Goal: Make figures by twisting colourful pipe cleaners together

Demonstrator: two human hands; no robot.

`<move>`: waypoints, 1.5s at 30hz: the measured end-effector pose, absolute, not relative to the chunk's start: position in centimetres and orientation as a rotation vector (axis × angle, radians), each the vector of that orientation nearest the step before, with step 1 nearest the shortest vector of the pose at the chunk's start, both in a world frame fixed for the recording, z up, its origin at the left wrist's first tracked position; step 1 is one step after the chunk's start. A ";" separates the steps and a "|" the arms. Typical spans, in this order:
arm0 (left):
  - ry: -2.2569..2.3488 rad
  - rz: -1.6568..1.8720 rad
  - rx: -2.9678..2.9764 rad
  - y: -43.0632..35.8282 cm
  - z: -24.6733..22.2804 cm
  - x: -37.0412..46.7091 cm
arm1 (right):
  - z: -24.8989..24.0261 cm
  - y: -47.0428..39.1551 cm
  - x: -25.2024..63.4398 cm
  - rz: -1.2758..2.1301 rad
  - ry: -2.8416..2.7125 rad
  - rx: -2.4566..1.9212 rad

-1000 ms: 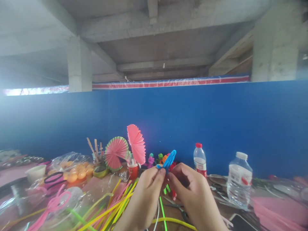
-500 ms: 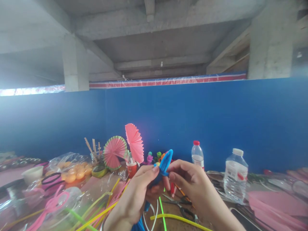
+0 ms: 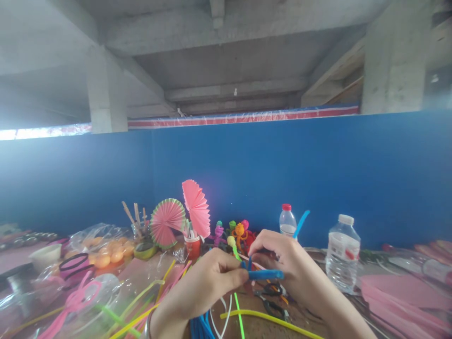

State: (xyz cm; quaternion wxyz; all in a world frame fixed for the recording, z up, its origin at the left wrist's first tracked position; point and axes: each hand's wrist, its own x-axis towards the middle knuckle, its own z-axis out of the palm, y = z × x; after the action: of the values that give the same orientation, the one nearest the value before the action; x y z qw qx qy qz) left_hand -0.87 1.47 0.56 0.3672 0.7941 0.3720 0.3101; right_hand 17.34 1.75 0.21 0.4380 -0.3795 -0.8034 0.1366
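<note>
A fuzzy blue pipe cleaner (image 3: 266, 274) is between my two hands, its bent part lying nearly level in front of my right fingers. My left hand (image 3: 212, 278) is closed, with thumb and fingers pinching its left part. My right hand (image 3: 280, 259) has its fingers curled in on another stretch of the blue stem. One blue end (image 3: 302, 223) sticks up behind the right knuckles. My fingers hide how the pieces join. Below my left hand lies a bundle of blue pipe cleaners (image 3: 202, 327). A green stem with a pale yellow bud (image 3: 231, 241) stands just beyond.
Scissors (image 3: 273, 306) and a yellow pipe cleaner (image 3: 271, 320) lie below my hands. Two bottles, one red-capped (image 3: 287, 220) and one white-capped (image 3: 342, 259), stand right. Pink paper fans (image 3: 196, 207), orange balls (image 3: 109, 254) and colourful stems (image 3: 141, 315) are left. A blue partition (image 3: 226, 169) rises behind.
The blue pipe cleaner went from an upright loop to a level bent piece, with an end now showing behind my right hand. Both hands shifted slightly; the view moved a little.
</note>
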 end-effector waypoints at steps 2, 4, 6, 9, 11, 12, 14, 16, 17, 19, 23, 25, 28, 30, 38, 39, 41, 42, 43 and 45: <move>1.077 0.922 2.125 1.7 0.2 -0.7 | 0.1 2.2 17.4 0.258 -1.936 -0.947; 1.188 1.138 2.255 1.9 0.1 -0.5 | -0.1 2.6 17.5 0.148 -1.770 -0.960; 1.263 1.322 2.425 1.9 0.3 -0.3 | -0.3 2.8 17.7 0.138 -1.578 -0.992; 1.334 1.441 2.664 2.1 0.3 -0.2 | -0.3 2.5 17.8 0.453 -1.481 -0.970; 1.364 1.480 2.767 2.3 0.0 -0.3 | -0.2 2.2 17.5 0.693 -1.501 -0.896; 1.372 1.497 2.794 2.4 -0.2 -0.3 | -0.2 2.1 17.3 0.767 -1.500 -0.869; 1.339 1.542 2.802 2.6 -0.7 -0.3 | -0.1 1.9 16.6 0.830 -1.470 -0.851; 1.267 1.575 2.749 2.8 -0.9 -0.1 | -0.1 1.8 15.9 0.829 -1.410 -0.842; 1.238 1.573 2.706 2.8 -0.9 0.1 | 0.0 1.8 15.5 0.817 -1.376 -0.831; 1.202 1.514 2.603 2.6 -0.7 0.5 | 0.0 1.8 15.0 0.803 -1.317 -0.803; 1.133 1.331 2.354 2.1 -0.4 1.0 | -0.2 2.3 14.6 0.777 -1.304 -0.831; 1.145 1.327 2.218 2.2 -0.5 0.8 | -0.5 2.7 14.7 0.651 -1.358 -0.920; 1.152 1.323 2.050 2.9 -0.8 0.6 | -0.9 3.2 14.8 0.445 -1.462 -1.033; 1.078 1.290 1.948 3.6 -0.8 0.6 | -1.2 3.4 14.7 0.397 -1.513 -1.057; 0.818 1.382 1.476 5.2 -1.7 1.6 | -1.5 3.1 14.4 0.498 -1.599 -1.069; 0.815 1.354 1.485 5.3 -1.8 1.5 | -1.5 3.0 14.4 0.495 -1.607 -1.073; 0.808 1.310 1.526 5.5 -2.0 1.1 | -1.4 3.0 14.5 0.479 -1.627 -1.077; 0.812 1.298 1.555 5.6 -2.1 1.0 | -1.4 3.0 14.6 0.469 -1.634 -1.083; 0.821 1.298 1.589 5.7 -2.1 0.8 | -1.4 3.0 14.6 0.457 -1.639 -1.093; 0.847 1.290 1.664 5.7 -2.1 0.6 | -1.4 3.1 14.6 0.429 -1.640 -1.126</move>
State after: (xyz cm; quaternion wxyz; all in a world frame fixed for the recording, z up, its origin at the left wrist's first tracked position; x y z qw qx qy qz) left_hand 0.58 5.74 -2.08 0.4224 0.6646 0.3385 0.5151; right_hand 14.59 3.07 -1.44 0.5254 -0.4709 -0.6856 0.1793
